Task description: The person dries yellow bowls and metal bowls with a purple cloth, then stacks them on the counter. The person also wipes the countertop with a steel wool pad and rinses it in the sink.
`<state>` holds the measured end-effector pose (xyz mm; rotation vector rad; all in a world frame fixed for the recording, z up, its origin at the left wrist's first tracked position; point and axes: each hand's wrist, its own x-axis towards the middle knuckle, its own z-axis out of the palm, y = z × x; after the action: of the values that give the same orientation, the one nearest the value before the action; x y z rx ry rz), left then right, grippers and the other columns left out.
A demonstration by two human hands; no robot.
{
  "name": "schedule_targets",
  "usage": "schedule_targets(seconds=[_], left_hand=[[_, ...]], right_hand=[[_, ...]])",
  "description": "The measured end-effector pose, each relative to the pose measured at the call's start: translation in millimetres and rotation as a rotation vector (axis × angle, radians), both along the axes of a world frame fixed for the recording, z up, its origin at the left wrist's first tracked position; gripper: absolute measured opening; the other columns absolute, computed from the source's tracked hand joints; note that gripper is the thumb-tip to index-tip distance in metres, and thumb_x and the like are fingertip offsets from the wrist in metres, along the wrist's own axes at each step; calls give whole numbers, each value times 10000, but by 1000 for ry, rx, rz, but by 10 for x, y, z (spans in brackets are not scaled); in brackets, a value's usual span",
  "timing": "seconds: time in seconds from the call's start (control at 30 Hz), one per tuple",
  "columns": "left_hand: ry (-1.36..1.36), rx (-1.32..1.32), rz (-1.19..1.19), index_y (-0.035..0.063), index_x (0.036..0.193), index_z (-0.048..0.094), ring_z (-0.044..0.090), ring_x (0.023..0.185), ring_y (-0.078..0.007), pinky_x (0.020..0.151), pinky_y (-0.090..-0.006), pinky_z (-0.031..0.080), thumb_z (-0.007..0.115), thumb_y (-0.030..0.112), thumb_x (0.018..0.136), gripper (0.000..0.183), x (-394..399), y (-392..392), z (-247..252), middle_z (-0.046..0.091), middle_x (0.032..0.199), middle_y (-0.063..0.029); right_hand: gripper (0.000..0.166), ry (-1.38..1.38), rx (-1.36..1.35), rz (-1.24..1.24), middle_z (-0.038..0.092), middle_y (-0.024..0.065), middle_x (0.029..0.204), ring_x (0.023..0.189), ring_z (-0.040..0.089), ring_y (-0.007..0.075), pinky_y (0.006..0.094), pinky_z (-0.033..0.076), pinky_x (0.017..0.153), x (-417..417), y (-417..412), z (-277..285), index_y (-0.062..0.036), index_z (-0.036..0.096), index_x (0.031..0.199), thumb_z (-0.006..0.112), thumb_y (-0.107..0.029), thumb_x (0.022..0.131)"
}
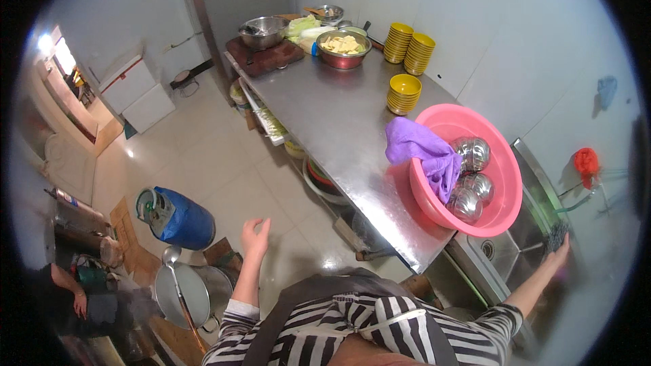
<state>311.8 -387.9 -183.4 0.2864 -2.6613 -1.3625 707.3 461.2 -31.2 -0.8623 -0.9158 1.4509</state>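
Note:
My left hand (pixel 255 237) is raised over the tiled floor with its fingers apart and nothing in it. Out to the right, above the steel sink (pixel 513 256), my right hand (pixel 558 253) is at a grey mesh scouring pad (pixel 558 236); its fingers are partly hidden by the pad. A pink plastic basin (pixel 511 178) stands at the near right end of the steel table (pixel 325 112). Several shiny metal bowls (pixel 465 205) lie in it, and a purple cloth (pixel 419 145) hangs over its left rim.
Yellow bowls (pixel 405 92) stand in stacks along the wall. Farther back are a metal bowl of pale slices (pixel 342 51) and a dark red board (pixel 262 58). On the floor at left stand a blue gas cylinder (pixel 188 221) and a large pot (pixel 175 295). Another person's hand (pixel 80 305) shows at lower left.

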Motion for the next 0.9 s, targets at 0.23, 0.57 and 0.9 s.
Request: schedule_targets(seconds=[0.23, 0.57, 0.9], left_hand=[[-40, -68, -43, 3, 954, 683, 605, 995, -331, 862, -406, 470, 699, 369, 790, 401, -494, -188, -262, 633, 1044, -168], [77, -179, -341, 3, 967, 667, 600, 993, -352, 872, -415, 473, 719, 312, 781, 364, -1960, 390, 146, 636, 1038, -188], [159, -190, -512, 8, 960, 663, 591, 967, -345, 843, -409, 480, 733, 310, 764, 367, -3212, 1014, 202, 636, 1012, -159]], right_hand=[[653, -243, 359, 93, 554, 140, 1281, 1105, 574, 229, 340, 443, 945, -1655, -269, 841, 8, 394, 1389, 689, -176, 836], [477, -506, 517, 498, 660, 93, 1026, 829, 657, 152, 272, 522, 663, -4506, -1420, 1674, -22, 511, 1281, 668, -141, 847], [525, -437, 455, 823, 654, 134, 1012, 799, 658, 180, 286, 534, 659, -7164, -2282, 1694, 1, 487, 1298, 678, -122, 825]])
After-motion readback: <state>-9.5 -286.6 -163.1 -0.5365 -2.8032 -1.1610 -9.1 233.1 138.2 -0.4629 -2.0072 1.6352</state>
